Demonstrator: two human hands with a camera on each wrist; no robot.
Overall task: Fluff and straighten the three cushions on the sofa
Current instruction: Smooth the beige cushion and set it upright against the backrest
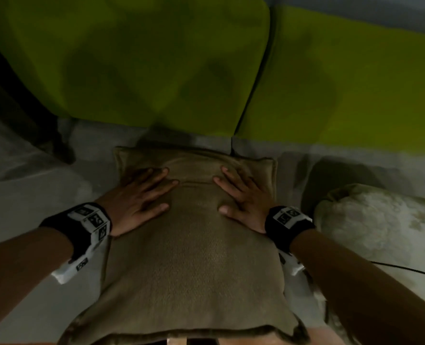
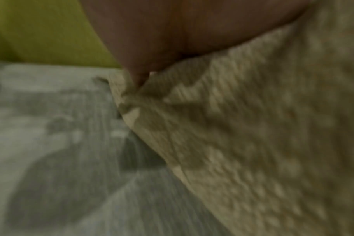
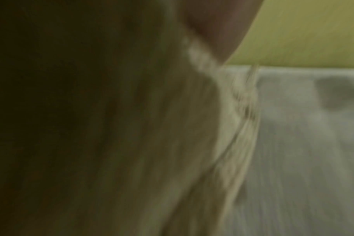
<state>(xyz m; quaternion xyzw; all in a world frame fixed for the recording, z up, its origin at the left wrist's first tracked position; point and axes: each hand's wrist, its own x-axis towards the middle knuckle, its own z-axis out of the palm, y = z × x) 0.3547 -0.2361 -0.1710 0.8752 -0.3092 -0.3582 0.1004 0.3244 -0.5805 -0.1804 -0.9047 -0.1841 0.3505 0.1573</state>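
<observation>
A tan woven cushion (image 1: 194, 257) lies flat on the grey sofa seat (image 1: 19, 195), its far edge near the green backrest. My left hand (image 1: 144, 192) presses flat on its upper left part, fingers straight and spread. On the upper right part my right hand (image 1: 241, 195) presses the same way. A crease runs across the fabric between the two hands. The blurred left wrist view has the cushion (image 2: 253, 143) under my left hand (image 2: 172, 39). In the right wrist view the cushion's seamed edge (image 3: 238, 111) shows under my right hand (image 3: 222, 28). A second, pale fluffy cushion (image 1: 380, 220) lies at the right.
Two green backrest pads (image 1: 156, 58) stand behind the seat, split by a gap right of centre. A dark armrest or frame (image 1: 19, 108) is at the far left. A thin black cable (image 1: 410, 270) runs over the seat at the right, under the pale cushion.
</observation>
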